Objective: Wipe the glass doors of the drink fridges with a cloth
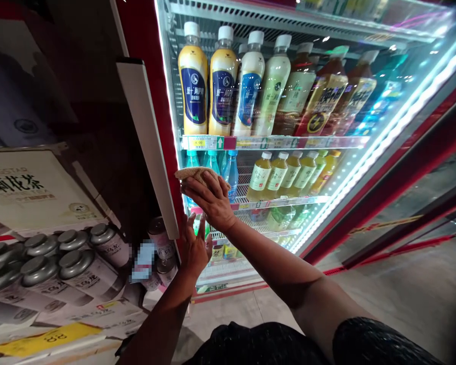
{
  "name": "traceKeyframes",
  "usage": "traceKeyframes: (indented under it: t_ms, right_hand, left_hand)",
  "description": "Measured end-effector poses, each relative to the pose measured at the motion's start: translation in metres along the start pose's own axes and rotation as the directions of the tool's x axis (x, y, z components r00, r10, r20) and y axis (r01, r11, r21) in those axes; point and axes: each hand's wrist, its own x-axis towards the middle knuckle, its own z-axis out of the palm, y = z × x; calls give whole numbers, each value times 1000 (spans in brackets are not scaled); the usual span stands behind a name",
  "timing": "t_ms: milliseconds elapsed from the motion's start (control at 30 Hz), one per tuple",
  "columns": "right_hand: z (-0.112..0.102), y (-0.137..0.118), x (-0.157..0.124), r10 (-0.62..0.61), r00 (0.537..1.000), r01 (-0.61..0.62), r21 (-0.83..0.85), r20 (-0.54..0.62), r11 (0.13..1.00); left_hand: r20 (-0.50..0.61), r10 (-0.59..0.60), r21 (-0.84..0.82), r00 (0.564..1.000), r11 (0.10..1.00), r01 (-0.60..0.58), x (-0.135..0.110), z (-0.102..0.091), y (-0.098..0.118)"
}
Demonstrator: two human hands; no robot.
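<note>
My right hand (212, 200) presses a folded light-brown cloth (188, 174) flat against the glass door (243, 167) of a lit drinks cooler, near its left edge. The cloth sticks out past the fingertips and covers part of some blue-green bottles (212, 159) behind the glass. Just below, my left hand (196, 251) is raised at the door's left side, fingers apart and holding nothing. Whether its fingertips touch the glass, I cannot tell. A long pale door handle (148, 137) runs up the red frame to the left of both hands.
Behind the glass, several milk tea bottles (193, 91) line the upper shelf, and yellow drinks (259, 177) stand lower. Grey-lidded canisters (76, 268) crowd a display at left, beside a pale tea box (19, 187). Grey floor (247, 309) lies below the cooler.
</note>
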Motion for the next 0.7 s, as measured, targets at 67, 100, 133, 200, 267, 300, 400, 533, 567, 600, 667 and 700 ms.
traceKeyframes:
  t_ms: [67,100,133,200,267,300,400,533,567,600,667,700]
  right_hand:
    - [6,-4,-9,-68,995,67,14,69,998]
    - [7,-6,-14,-109,988,107,25,105,994]
    - [8,-6,-19,-141,981,138,34,132,990]
    - [4,-3,-25,-148,979,143,42,138,989]
    - [-3,5,-25,-81,992,77,46,97,996]
    - [-7,10,-25,-35,996,30,57,83,998]
    - [-13,20,-29,41,986,-57,94,159,994]
    - [-15,24,-45,-31,919,-24,135,393,991]
    - [-16,27,-48,-54,907,-11,151,417,989]
    - [-18,31,-50,-68,906,0,163,417,987]
    - [-21,41,-52,-66,931,7,165,360,986]
    - [-23,46,-52,-51,948,2,156,313,988]
  left_hand:
    - [27,-11,26,1000,1000,10,-1,1,-2]
    - [42,-14,39,999,999,13,-2,2,-4]
    - [51,-12,47,999,999,10,-3,3,-6]
    - [43,-2,43,999,999,0,-2,4,-8]
    - [19,-5,29,1000,1000,5,-1,2,-6]
    - [9,-9,24,1000,1000,9,0,1,-3]
    - [-5,-45,21,999,999,46,2,-3,8]
    - [-30,-75,31,997,997,76,2,-3,20]
    - [-32,-82,33,996,996,83,2,-2,22]
    - [-32,-94,35,995,995,95,2,-1,24]
    - [-27,-130,37,991,991,131,2,1,28]
    - [-24,-150,39,988,988,151,2,2,30]
